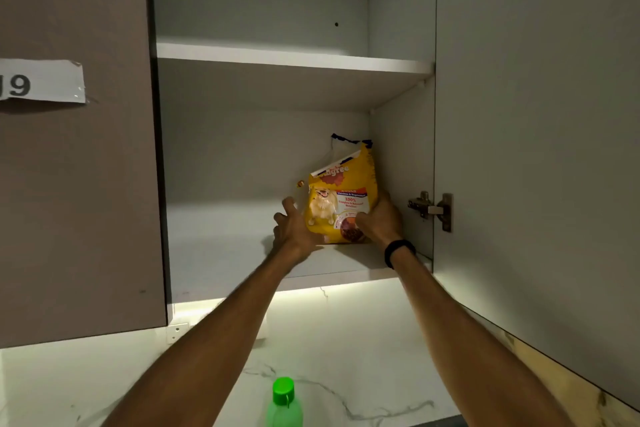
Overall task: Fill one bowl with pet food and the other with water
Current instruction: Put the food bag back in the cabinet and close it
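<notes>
**Where is the food right now?**

I see a yellow pet food bag standing on the lower shelf of an open wall cabinet, toward the right side. My right hand grips the bag's right edge, with fingers curled over its front. My left hand is spread wide just beside the left edge. I cannot tell if it touches.

**How far along are we?**

Early, I judge. No bowl is in view, so I can't count anything as filled. A green-capped bottle sits below the cabinet. Pouring food and pouring water both seem left to do.
</notes>
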